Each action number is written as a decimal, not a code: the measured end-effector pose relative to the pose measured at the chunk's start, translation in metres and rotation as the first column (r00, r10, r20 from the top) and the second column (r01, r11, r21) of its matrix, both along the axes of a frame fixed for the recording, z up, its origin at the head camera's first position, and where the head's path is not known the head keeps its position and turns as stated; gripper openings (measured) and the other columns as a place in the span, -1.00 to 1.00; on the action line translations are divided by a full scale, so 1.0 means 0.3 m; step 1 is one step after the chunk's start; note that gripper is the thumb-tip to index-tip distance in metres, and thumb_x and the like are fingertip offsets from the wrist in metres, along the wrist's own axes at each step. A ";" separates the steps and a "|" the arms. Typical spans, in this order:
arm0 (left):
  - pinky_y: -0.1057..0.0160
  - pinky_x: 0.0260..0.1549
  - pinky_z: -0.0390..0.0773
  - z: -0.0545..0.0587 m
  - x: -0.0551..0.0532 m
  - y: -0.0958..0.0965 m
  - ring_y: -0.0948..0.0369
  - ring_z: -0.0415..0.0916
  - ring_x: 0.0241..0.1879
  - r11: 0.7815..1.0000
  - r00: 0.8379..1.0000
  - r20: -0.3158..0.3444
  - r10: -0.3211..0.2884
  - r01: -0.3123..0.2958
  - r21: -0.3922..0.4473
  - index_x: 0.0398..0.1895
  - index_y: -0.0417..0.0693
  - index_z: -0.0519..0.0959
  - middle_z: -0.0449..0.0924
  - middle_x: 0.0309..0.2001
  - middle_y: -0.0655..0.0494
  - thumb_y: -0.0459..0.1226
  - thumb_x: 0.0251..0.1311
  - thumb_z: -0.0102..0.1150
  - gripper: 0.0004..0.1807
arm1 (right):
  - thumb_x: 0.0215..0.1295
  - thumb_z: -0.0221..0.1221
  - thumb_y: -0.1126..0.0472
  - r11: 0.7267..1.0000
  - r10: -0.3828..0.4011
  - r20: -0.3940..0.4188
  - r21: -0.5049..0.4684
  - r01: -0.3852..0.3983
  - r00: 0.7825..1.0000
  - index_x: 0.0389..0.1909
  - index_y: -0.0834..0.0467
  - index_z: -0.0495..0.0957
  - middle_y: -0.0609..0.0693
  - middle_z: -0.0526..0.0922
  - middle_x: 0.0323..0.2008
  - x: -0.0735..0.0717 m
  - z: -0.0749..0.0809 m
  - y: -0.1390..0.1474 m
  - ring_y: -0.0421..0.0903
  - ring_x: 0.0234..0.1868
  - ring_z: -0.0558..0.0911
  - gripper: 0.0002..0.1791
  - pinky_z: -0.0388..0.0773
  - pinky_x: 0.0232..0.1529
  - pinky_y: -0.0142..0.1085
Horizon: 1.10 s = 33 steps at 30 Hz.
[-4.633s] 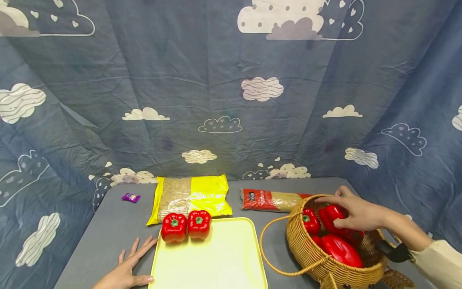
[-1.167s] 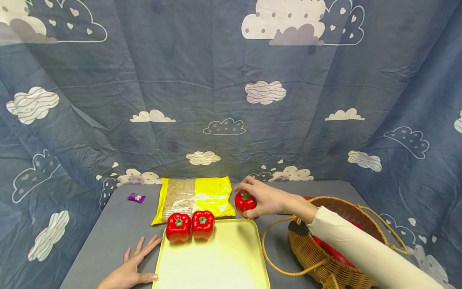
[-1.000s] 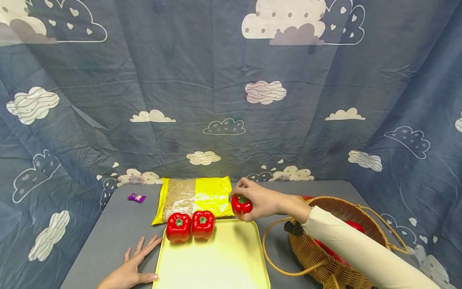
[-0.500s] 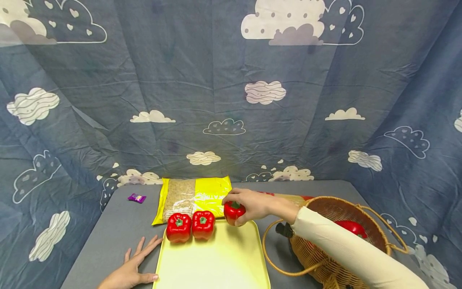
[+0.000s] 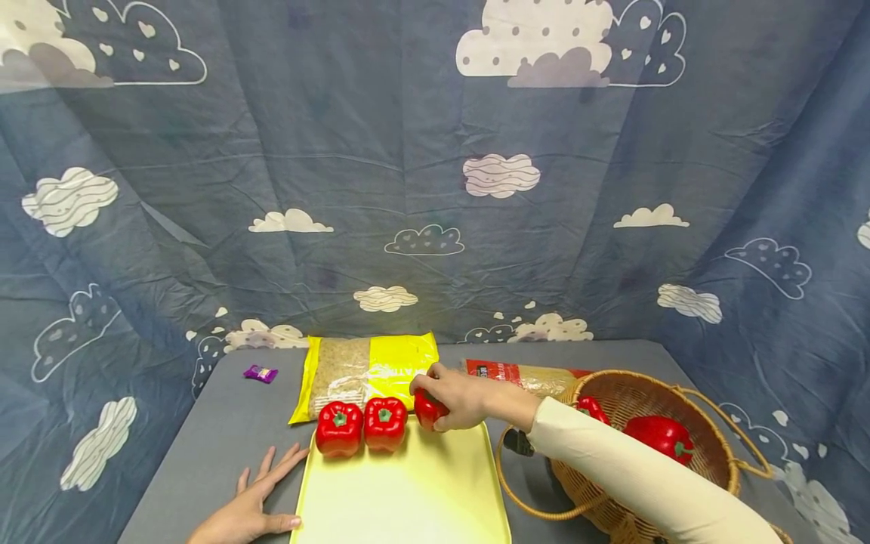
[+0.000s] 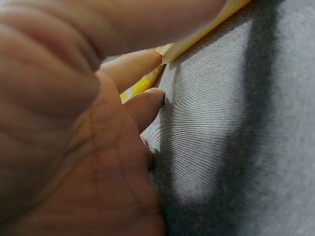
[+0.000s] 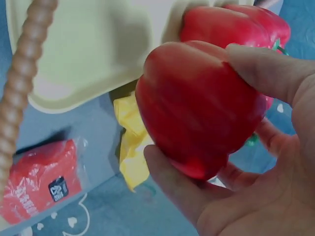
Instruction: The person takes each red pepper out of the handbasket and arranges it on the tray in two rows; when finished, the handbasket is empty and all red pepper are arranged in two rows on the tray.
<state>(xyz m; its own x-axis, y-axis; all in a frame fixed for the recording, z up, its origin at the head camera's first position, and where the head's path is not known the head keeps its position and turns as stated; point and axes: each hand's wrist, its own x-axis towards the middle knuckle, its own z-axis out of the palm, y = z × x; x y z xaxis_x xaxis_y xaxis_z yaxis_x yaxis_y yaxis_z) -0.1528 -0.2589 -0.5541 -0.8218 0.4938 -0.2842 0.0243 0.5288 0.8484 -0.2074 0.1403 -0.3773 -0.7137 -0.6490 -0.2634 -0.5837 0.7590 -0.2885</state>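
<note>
My right hand (image 5: 462, 399) grips a red bell pepper (image 7: 197, 108) just over the far edge of the pale yellow tray (image 5: 401, 499), fingers and thumb around its sides. Two more red bell peppers stand side by side at the tray's far left: one pepper (image 5: 339, 429) at the corner, the other pepper (image 5: 385, 425) close to the held one. My left hand (image 5: 248, 505) lies on the grey table with fingers spread, its thumb at the tray's left edge. At the right, the wicker basket (image 5: 639, 397) holds red peppers (image 5: 659, 437), partly hidden by my right sleeve.
Behind the tray lies a yellow bag (image 5: 404, 363) with a clear window. A red-and-clear packet (image 5: 495, 371) of long, pale strands lies behind the basket. One small purple wrapped sweet (image 5: 261, 373) is at the back left. The basket's handle (image 5: 506, 495) sticks out toward the tray.
My right hand has left the basket with a red pepper and carried it leftward to the tray's far edge, near the two standing peppers. The left hand keeps its place beside the tray.
</note>
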 end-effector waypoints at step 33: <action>-0.43 0.09 -0.97 0.019 0.009 0.009 -0.35 -0.86 0.46 1.000 0.999 0.026 0.022 -0.023 0.019 0.60 0.04 0.05 -0.27 0.61 -0.26 -0.01 0.01 0.50 0.13 | 0.12 0.47 0.01 0.998 -0.034 0.005 0.043 0.034 0.999 0.20 0.05 0.34 -0.01 0.35 -0.01 0.012 -0.093 -0.053 -0.15 -0.14 0.53 -0.30 0.56 -0.07 -0.35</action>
<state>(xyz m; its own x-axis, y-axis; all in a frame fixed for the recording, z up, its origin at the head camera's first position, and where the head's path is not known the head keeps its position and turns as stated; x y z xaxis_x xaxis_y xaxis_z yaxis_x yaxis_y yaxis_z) -0.1500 -0.2561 -0.5484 -0.8253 0.4807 -0.2963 -0.0096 0.5127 0.8585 -0.2037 0.1245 -0.4052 -0.7335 -0.6124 -0.2949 -0.5558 0.7901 -0.2584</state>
